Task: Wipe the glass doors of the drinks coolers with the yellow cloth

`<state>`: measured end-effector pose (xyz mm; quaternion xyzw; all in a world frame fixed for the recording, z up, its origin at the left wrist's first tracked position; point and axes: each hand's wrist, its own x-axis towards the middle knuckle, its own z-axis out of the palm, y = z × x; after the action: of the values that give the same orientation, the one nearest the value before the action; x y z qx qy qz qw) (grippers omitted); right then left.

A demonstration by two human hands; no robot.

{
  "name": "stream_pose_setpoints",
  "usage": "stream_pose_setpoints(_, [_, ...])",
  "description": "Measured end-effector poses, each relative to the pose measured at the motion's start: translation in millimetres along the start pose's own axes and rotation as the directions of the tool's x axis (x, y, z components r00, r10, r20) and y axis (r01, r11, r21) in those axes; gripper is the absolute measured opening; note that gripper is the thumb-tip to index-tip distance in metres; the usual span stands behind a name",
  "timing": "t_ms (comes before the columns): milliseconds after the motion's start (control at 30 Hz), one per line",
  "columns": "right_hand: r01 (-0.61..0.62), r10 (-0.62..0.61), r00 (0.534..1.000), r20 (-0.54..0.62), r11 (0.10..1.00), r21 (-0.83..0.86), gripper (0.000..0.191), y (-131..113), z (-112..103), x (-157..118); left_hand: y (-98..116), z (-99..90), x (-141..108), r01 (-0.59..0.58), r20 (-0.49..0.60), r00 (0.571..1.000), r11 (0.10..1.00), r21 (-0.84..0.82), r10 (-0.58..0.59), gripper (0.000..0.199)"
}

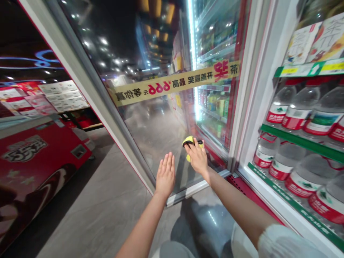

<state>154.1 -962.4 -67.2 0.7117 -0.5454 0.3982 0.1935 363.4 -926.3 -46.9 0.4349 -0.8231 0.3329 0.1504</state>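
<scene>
A glass door (161, 129) in a pale metal frame stands swung out from the drinks fridge. Flat against or just in front of its lower part is my left hand (165, 175), fingers straight and together, holding nothing. To the right of it, my right hand (198, 157) grips a small yellow-and-black cleaning pad (188, 140) at the glass. My fingers cover much of the pad, so its exact kind is unclear. A yellow sticker strip (158, 89) with reversed lettering crosses the door above both hands.
Fridge shelves (303, 143) at right hold several large water bottles (298, 107), with cartons (303, 43) above. A red chest freezer (40, 154) stands at left, with stacked boxes (64, 95) behind it. Grey tiled floor (107, 200) runs beneath the door.
</scene>
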Motion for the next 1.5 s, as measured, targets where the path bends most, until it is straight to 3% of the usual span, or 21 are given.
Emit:
stream_pose_setpoints(100, [-0.234, 0.231, 0.971, -0.065, 0.972, -0.036, 0.056, 9, 4, -10, 2, 3.3, 1, 0.023, 0.003, 1.0, 1.0, -0.008, -0.023, 0.074])
stream_pose_setpoints(167, [-0.305, 0.304, 0.951, -0.05, 0.952, -0.019, 0.056, 3, 10, -21, 2, 4.8, 0, 0.034, 0.01, 0.999, 0.999, -0.012, -0.034, 0.073])
stream_pose_setpoints(267, [-0.185, 0.185, 0.983, 0.006, 0.982, 0.037, 0.058, -3, 10, -21, 1, 5.3, -1, 0.044, 0.018, 0.999, 0.999, -0.01, -0.044, 0.07])
stream_pose_setpoints(367, [-0.069, 0.069, 0.998, 0.0, 0.995, 0.075, 0.062, 12, -2, -6, 1, 3.1, -1, 0.048, 0.023, 0.999, 0.999, -0.009, -0.048, 0.067])
stream_pose_setpoints(467, [-0.232, 0.236, 0.971, -0.048, 0.97, 0.071, 0.061, 36, -7, -8, 10, -1.2, -2, 0.087, 0.009, 0.996, 0.996, -0.028, -0.087, 0.07])
stream_pose_setpoints(567, [-0.377, 0.379, 0.925, -0.018, 0.924, 0.061, 0.06, 37, 0, -27, 29, -5.4, 2, 0.129, -0.037, 0.991, 0.991, -0.038, -0.13, 0.077])
stream_pose_setpoints(700, [-0.163, 0.16, 0.986, 0.042, 0.983, 0.08, 0.062, 25, 0, -21, 56, -6.9, 17, -0.058, -0.037, 0.998, 0.997, -0.053, 0.056, 0.078])
stream_pose_setpoints(767, [-0.168, 0.17, 0.985, -0.026, 0.982, 0.085, 0.066, 31, -7, -3, 66, -5.3, 26, -0.105, -0.007, 0.994, 0.993, -0.059, 0.105, 0.079])
stream_pose_setpoints(867, [-0.32, 0.343, 0.923, -0.174, 0.936, 0.149, 0.069, 53, -12, 9, 72, -0.3, 33, -0.067, 0.022, 0.997, 0.997, -0.05, 0.068, 0.078])
stream_pose_setpoints(967, [-0.421, 0.465, 0.856, -0.225, 0.881, 0.217, 0.066, 63, -2, -12, 73, 4.8, 31, -0.054, -0.001, 0.999, 0.997, -0.046, 0.054, 0.077])
stream_pose_setpoints(1067, [-0.359, 0.396, 0.902, -0.169, 0.909, 0.213, 0.061, 65, 8, -34, 73, 6.3, 27, -0.058, -0.042, 0.998, 0.997, -0.052, 0.056, 0.078])
stream_pose_setpoints(1167, [-0.267, 0.299, 0.944, -0.137, 0.94, 0.21, 0.059, 81, 6, -31, 75, 4.8, 25, -0.058, -0.067, 0.996, 0.997, -0.044, 0.055, 0.078])
stream_pose_setpoints(1267, [-0.379, 0.429, 0.885, -0.184, 0.89, 0.253, 0.061, 107, 1, -24, 78, 3.7, 26, -0.04, -0.075, 0.997, 0.998, -0.042, 0.037, 0.078])
stream_pose_setpoints(1367, [-0.511, 0.57, 0.803, -0.177, 0.81, 0.289, 0.063, 113, 7, -35, 81, 4.3, 27, -0.02, -0.078, 0.997, 0.998, -0.053, 0.016, 0.078])
stream_pose_setpoints(1400, [-0.514, 0.566, 0.81, -0.151, 0.81, 0.282, 0.063, 110, 9, -41, 81, 4.5, 28, -0.019, -0.08, 0.997, 0.998, -0.057, 0.015, 0.078])
stream_pose_setpoints(1500, [-0.408, 0.441, 0.893, -0.09, 0.877, 0.255, 0.063, 100, 13, -45, 79, 4.2, 29, -0.03, -0.083, 0.996, 0.997, -0.065, 0.024, 0.078])
